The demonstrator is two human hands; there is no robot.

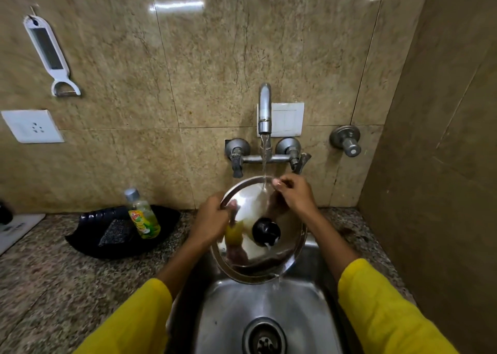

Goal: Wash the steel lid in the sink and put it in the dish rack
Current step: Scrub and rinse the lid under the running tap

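A round steel lid [250, 256] with a black knob [266, 231] is held tilted over the steel sink [301, 324], top face toward me. My left hand [211, 220] grips its left rim. My right hand [294, 193] holds the upper right rim. Water runs from the tap [265, 108] onto the lid's top edge and drips off its lower edge into the basin. No dish rack is in view.
On the granite counter to the left lies a black tray [88, 242] with a scrub pad [115, 231] and a dish soap bottle [142, 215]. Tap valves [236, 154] sit just behind the lid. A grater-peeler [49, 53] hangs on the wall. A wall stands close on the right.
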